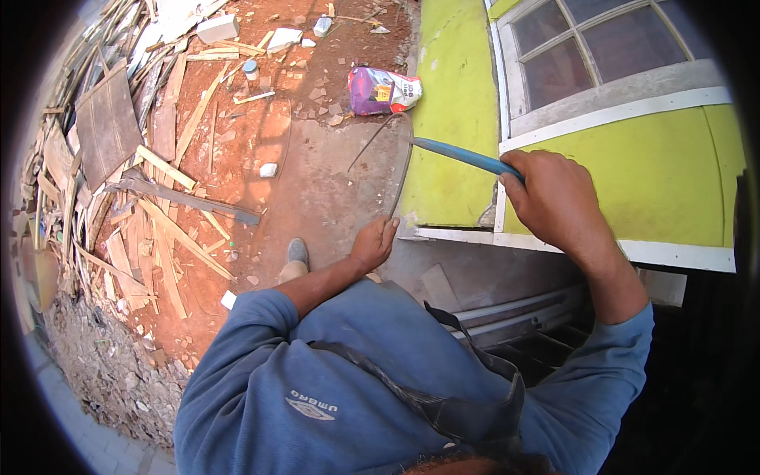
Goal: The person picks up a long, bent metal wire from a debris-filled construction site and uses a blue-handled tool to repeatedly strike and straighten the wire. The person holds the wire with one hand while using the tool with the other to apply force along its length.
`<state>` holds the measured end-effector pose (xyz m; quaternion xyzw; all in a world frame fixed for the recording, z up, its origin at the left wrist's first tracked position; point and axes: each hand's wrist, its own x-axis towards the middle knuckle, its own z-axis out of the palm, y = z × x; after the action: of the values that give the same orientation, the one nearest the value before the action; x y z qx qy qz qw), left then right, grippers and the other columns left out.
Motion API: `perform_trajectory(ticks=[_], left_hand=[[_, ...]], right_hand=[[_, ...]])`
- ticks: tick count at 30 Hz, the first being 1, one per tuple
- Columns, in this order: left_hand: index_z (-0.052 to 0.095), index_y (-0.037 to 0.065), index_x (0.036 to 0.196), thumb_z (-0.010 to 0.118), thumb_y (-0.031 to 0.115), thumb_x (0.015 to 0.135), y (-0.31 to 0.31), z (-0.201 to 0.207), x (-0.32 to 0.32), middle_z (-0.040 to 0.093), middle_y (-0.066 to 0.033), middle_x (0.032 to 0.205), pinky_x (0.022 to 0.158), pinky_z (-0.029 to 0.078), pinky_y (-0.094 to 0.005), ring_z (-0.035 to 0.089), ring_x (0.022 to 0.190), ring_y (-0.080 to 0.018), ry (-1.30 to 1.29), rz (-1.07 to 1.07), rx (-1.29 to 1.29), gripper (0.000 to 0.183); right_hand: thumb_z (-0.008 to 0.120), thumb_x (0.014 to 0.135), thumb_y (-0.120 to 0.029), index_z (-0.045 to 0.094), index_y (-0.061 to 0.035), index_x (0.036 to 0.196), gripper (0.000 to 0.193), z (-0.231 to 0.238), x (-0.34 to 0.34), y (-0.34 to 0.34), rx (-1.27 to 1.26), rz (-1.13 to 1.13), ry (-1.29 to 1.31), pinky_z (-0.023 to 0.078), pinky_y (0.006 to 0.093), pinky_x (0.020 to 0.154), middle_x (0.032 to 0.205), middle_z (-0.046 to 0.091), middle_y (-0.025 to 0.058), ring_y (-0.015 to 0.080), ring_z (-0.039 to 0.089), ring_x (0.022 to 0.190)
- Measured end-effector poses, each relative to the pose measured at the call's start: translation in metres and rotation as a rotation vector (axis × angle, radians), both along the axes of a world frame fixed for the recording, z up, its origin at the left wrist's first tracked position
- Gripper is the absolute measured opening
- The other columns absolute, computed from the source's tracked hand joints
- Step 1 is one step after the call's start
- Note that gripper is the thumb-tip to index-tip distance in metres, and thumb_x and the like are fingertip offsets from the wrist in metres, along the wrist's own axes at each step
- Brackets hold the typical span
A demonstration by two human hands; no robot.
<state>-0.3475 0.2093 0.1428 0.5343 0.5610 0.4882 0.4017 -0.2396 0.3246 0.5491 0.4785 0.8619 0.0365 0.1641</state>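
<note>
My right hand [550, 194] grips a long blue handle [465, 155], raised in front of the yellow-green wall. At the handle's far end is a thin, dark, curved metal piece [404, 176]. It bows down toward my left hand [375, 242], whose fingers are closed around its lower end. Another thin dark line slants down and left from the top of the curve; I cannot tell whether it is part of the tool or a shadow. The exact kind of tool is unclear. A purple and white bag [383, 90] lies against the wall just beyond the curved piece.
A yellow-green wall [455, 71] with a white-framed window [590, 47] stands on my right. Broken boards [162, 229] and wood scraps pile up on the left over reddish dirt [237, 142]. My shoe [297, 252] rests on the ground. Pale pipes [522, 309] run below the wall's edge.
</note>
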Motion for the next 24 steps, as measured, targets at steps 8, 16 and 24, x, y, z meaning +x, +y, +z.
perform_trajectory(ticks=[8,16,24], left_hand=[[0.060,0.001,0.099,0.051,0.032,0.110,0.020,-0.006,-0.003,0.061,-0.0257,0.093,0.075,0.048,-0.0536,0.061,0.087,-0.0485,0.043,0.007,-0.021,0.034],[0.058,0.001,0.096,0.054,0.031,0.109,0.014,-0.048,0.007,0.058,-0.0255,0.085,0.075,0.048,-0.0506,0.059,0.084,-0.0469,0.060,-0.073,-0.027,0.034],[0.063,-0.001,0.102,0.050,0.039,0.111,0.005,-0.059,0.011,0.063,-0.0191,0.083,0.072,0.049,-0.0464,0.062,0.077,-0.0320,-0.090,-0.189,-0.215,0.043]], right_hand=[[0.066,0.097,-0.019,0.073,-0.0031,0.109,0.021,-0.011,0.010,-0.007,0.060,0.052,0.023,0.058,0.0487,0.073,0.085,0.070,0.0176,0.0362,0.072,0.081],[0.066,0.096,-0.019,0.072,-0.0061,0.116,0.024,-0.056,0.030,-0.001,-0.037,-0.026,-0.007,0.058,0.0507,0.075,0.090,0.070,0.0177,0.0377,0.072,0.083],[0.065,0.096,-0.017,0.070,-0.0060,0.123,0.030,-0.084,0.033,-0.016,-0.299,-0.015,0.048,0.057,0.0519,0.076,0.095,0.069,0.0205,0.0399,0.071,0.086]])
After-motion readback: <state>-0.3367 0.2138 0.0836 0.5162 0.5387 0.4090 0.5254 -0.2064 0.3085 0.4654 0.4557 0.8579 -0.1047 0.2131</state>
